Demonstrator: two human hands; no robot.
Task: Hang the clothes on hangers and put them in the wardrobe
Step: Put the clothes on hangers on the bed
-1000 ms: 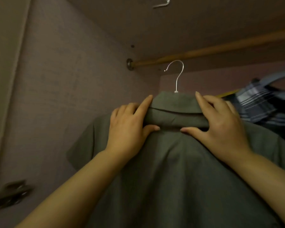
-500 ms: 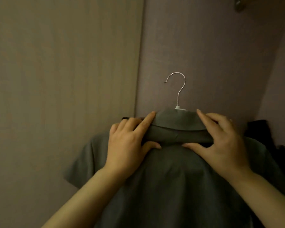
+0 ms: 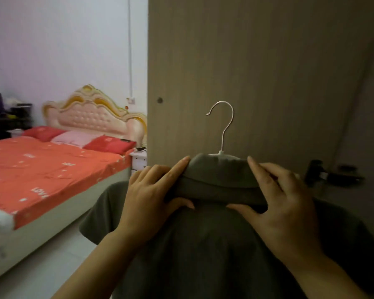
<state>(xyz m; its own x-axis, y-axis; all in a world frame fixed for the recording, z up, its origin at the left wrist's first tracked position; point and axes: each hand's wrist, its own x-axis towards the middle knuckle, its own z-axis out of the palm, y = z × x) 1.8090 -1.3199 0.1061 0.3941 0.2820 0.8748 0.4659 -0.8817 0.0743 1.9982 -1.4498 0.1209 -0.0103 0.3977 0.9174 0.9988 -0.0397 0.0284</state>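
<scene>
The grey shirt [image 3: 203,244] sits on its hanger [image 3: 221,152], held up before the wardrobe door [image 3: 257,72]; to hang it well, lift the hanger level and clear of the door. The collar [image 3: 218,180] lies between the hands: left hand [image 3: 151,197] and right hand [image 3: 283,201] each pinch one end, forefinger on top, thumb beneath.

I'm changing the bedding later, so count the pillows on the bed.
3, in a row below the headboard: the left red pillow, the pink pillow in the middle, the right red pillow. Others may be hidden behind them.
</scene>
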